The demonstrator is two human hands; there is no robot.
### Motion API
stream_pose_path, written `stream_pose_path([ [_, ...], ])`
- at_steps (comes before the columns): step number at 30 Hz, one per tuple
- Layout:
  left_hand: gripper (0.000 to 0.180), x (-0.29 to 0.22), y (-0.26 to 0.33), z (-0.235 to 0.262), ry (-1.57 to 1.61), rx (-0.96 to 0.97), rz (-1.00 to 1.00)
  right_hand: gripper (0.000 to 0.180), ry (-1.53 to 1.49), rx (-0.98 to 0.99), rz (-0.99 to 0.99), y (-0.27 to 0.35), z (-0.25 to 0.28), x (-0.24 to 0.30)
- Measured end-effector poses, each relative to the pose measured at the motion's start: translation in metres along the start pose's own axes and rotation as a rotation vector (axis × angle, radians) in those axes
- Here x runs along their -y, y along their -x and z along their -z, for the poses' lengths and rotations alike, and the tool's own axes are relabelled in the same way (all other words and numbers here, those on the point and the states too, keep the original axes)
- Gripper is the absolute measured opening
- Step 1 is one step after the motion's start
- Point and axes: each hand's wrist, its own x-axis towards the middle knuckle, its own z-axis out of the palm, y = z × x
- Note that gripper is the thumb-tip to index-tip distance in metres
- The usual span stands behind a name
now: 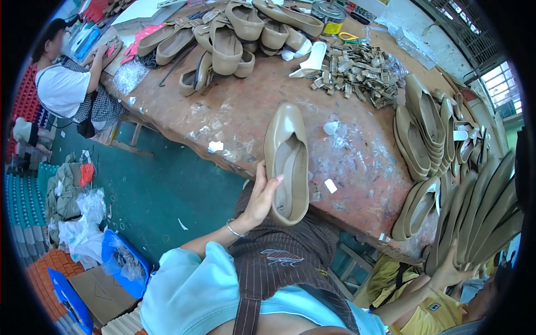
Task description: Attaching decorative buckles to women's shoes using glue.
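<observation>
Your left hand [258, 196] pinches the beige slip-on shoe [290, 162] by its left side, thumb over the rim of the opening and fingers curled around the outside. The shoe sits just right of that hand, in front of your apron, overlapping the near edge of the worktop [240, 114] in view. Its long axis runs roughly straight away from you: toe pointing to the far side, heel toward your body, opening facing up at you. Your right hand [451, 271], apparently, is well apart at lower right, against the near ends of some long olive-brown shoe parts [474, 215]; you cannot tell how firmly it grips. Nested beige shoes [412, 142] lie right of the held one; a heap of tan trims [357, 72] lies beyond its toe, rightward.
</observation>
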Motion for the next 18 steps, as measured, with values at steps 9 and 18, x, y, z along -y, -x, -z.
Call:
stream_pose_path([
  [9,0.056,-0.017,-0.012,0.015,-0.247,-0.421,-0.424,0.12,-0.99,0.777,-0.217,0.129,-0.073,0.244],
  [18,0.07,-0.058,-0.021,0.132,-0.697,-0.779,-0.373,0.078,-1.675,1.32,-0.605,0.291,-0.123,0.373],
])
